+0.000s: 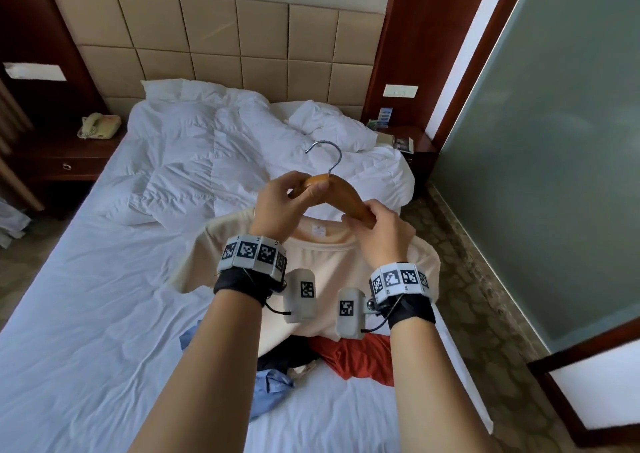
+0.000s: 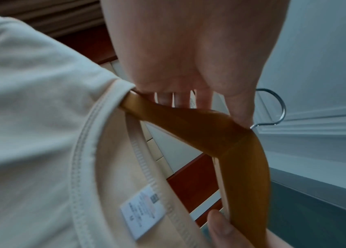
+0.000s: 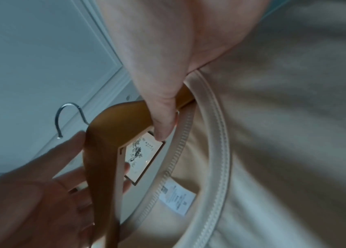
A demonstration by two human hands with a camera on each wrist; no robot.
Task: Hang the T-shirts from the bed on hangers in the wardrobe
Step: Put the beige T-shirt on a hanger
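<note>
Above the bed [image 1: 86, 314], left hand [image 1: 277, 206] and right hand [image 1: 377, 230] each grip the stiff wooden hanger [image 1: 341, 198] inside the cream T-shirt's [image 1: 325, 279] collar; fabric looks light, limp, best held at shoulders.

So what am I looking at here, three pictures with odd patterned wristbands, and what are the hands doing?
No machine here: a person wears a head camera and one camera on each wrist. The big picture looks down from the head; the two close-ups look along each hand. The patterned wristbands carry the wrist cameras. The left hand and right hand both grip a wooden hanger, its ends tucked into the neck of a cream T-shirt. More clothes, a red garment and a blue one, lie on the white bed.
</note>
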